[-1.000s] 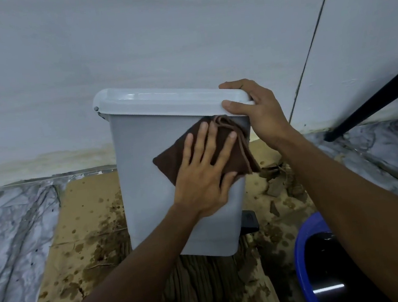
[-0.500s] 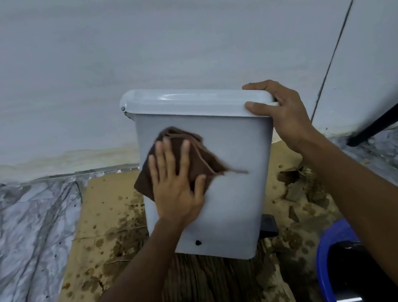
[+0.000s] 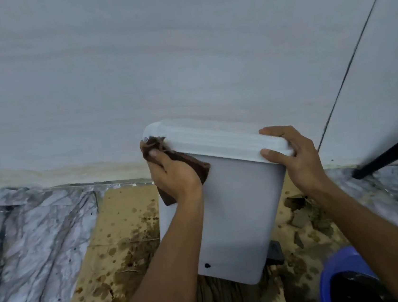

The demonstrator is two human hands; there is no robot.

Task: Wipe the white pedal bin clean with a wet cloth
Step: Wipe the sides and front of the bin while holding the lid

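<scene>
The white pedal bin (image 3: 239,208) stands tilted on wet cardboard, lid closed, its black pedal (image 3: 275,251) showing at the lower right. My left hand (image 3: 173,176) grips a brown cloth (image 3: 194,165) and presses it against the bin's upper left corner, just under the lid's edge; the fingers curl round the cloth and wrap the corner. My right hand (image 3: 292,155) grips the lid's right end, thumb on the front rim, fingers over the top.
Stained, wet cardboard (image 3: 118,239) lies under the bin on a marble-patterned floor (image 3: 30,244). A blue bucket (image 3: 341,273) with dark water sits at the lower right. A black bar (image 3: 389,154) slants in from the right. A pale wall (image 3: 157,56) stands close behind.
My left hand has slid the cloth from the middle of the bin's front up and left to the corner under the lid, fingers now curled. The right hand keeps its hold.
</scene>
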